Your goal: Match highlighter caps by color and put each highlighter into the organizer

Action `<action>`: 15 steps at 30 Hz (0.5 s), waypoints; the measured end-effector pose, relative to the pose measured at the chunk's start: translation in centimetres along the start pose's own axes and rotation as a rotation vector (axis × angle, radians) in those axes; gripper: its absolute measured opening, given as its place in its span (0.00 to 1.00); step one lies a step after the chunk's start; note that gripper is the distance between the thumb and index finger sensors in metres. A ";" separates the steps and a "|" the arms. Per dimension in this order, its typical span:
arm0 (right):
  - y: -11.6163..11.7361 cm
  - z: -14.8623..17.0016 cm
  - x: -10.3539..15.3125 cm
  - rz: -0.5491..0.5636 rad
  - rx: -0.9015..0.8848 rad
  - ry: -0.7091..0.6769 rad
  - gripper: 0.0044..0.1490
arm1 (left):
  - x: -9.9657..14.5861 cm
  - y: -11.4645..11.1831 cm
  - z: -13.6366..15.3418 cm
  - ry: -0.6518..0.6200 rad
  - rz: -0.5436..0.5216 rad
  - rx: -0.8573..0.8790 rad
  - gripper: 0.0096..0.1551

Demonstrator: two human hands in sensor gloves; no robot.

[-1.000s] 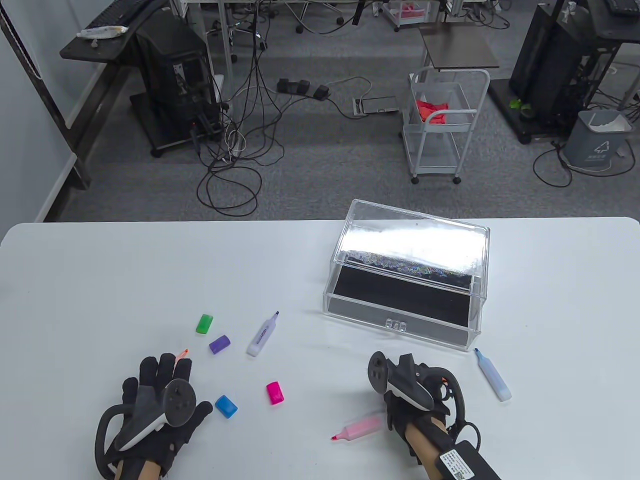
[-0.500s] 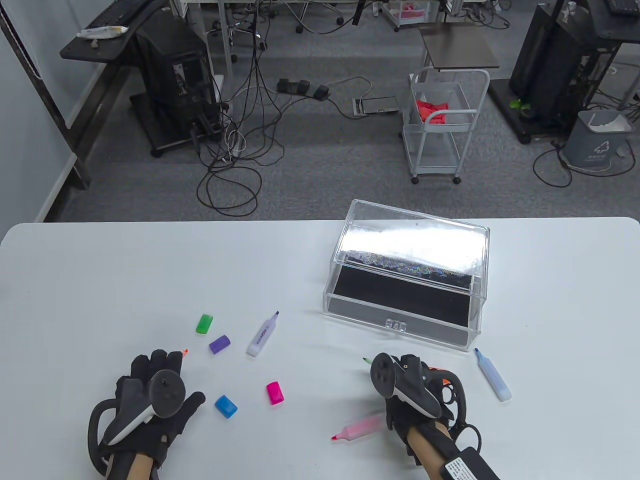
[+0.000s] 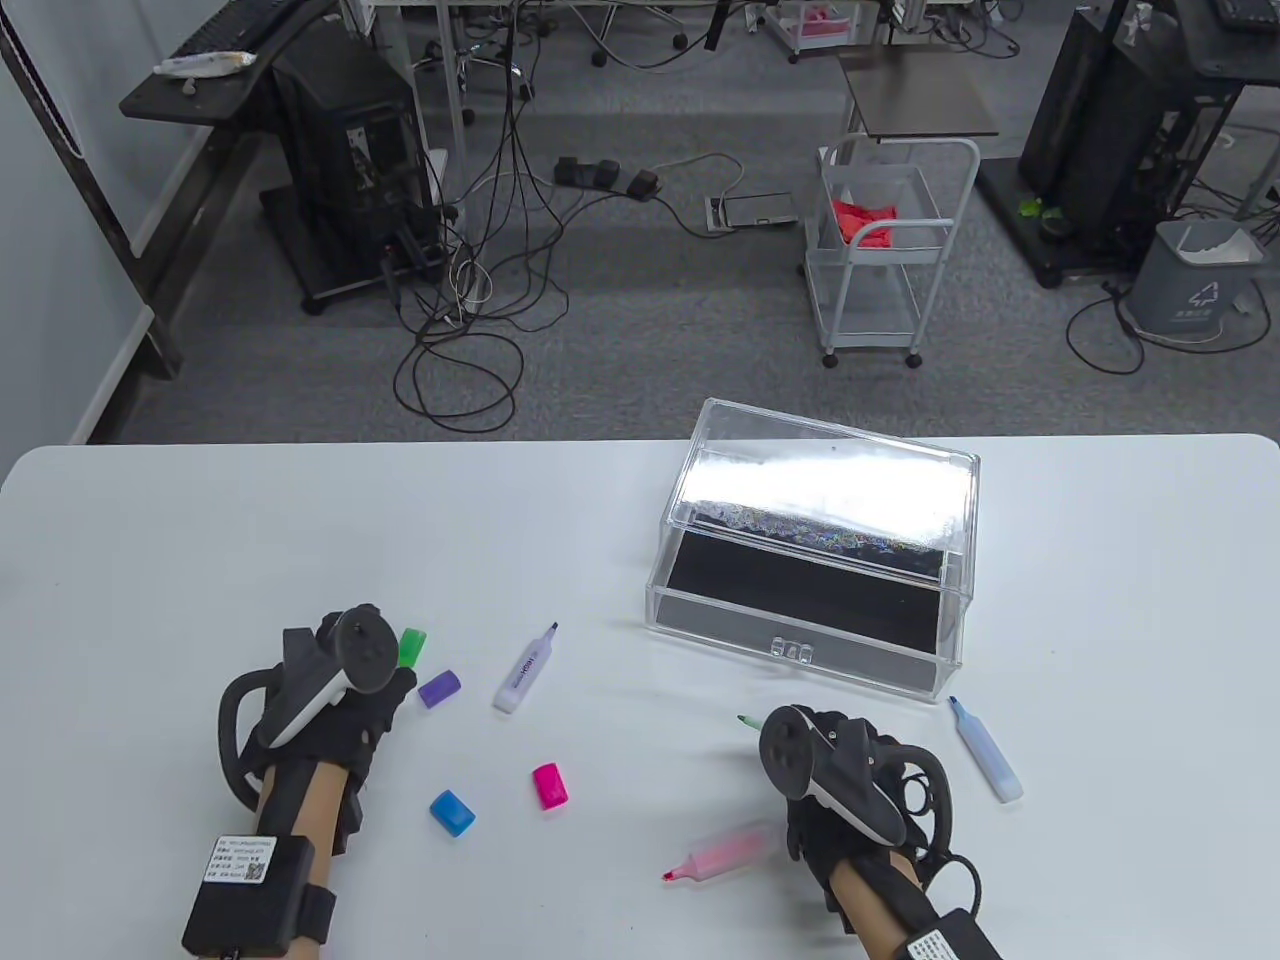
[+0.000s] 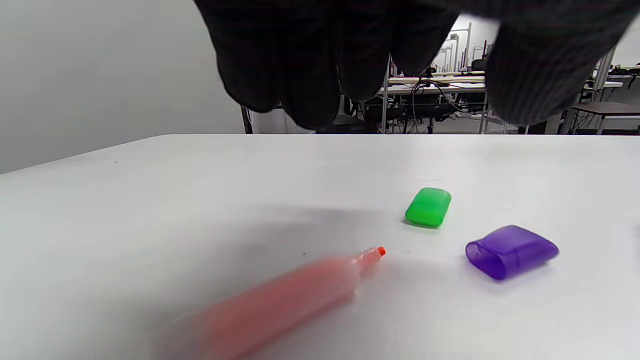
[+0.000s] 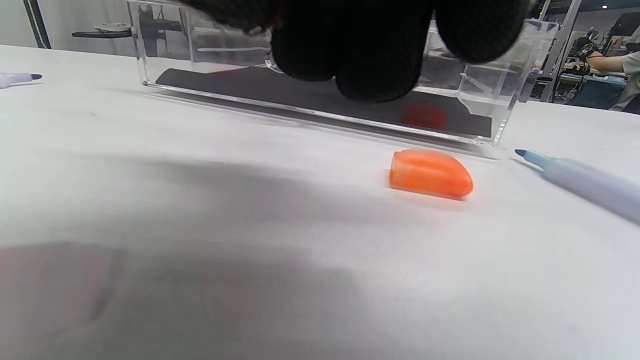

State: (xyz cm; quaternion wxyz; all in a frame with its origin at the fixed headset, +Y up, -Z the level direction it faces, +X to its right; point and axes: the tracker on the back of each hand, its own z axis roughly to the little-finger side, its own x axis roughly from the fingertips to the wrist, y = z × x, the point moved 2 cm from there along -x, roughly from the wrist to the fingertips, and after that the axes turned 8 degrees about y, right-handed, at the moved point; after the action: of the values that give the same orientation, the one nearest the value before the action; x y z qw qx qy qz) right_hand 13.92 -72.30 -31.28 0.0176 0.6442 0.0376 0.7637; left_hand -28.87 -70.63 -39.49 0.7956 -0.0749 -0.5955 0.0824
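Observation:
My left hand [image 3: 375, 675] hovers with loose fingers [image 4: 310, 65] and holds nothing. It is just above and behind the green cap [image 3: 412, 647] [image 4: 428, 206]. The purple cap [image 3: 439, 688] [image 4: 511, 251] lies to that cap's right. An uncapped orange highlighter [image 4: 280, 300] lies under this hand and is hidden in the table view. My right hand [image 3: 825, 765] is curled around a green highlighter, of which only the tip [image 3: 747, 720] shows. An orange cap [image 5: 430, 173] lies beneath this hand, in front of the clear organizer [image 3: 810, 600] [image 5: 320, 107].
The uncapped purple highlighter [image 3: 525, 668], pink highlighter [image 3: 725, 852] and blue highlighter [image 3: 985, 748] [image 5: 580, 182] lie loose on the white table [image 3: 150, 560]. The pink cap [image 3: 549, 785] and blue cap [image 3: 452, 812] sit between my hands.
My left hand has moved forward from over the orange highlighter towards the green cap. My right hand has shifted slightly right, and the green tip now sticks out from it.

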 end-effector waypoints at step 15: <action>0.2 0.5 -0.1 -0.022 0.006 0.006 0.32 | -7.5 -3.2 -2.2 0.129 0.192 -0.051 0.44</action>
State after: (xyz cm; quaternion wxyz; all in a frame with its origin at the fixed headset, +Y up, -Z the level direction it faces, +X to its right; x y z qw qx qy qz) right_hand 14.42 -72.45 -31.25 0.0239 0.6415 0.0468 0.7654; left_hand -28.75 -75.43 -46.40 0.8185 -0.1569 -0.5350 0.1381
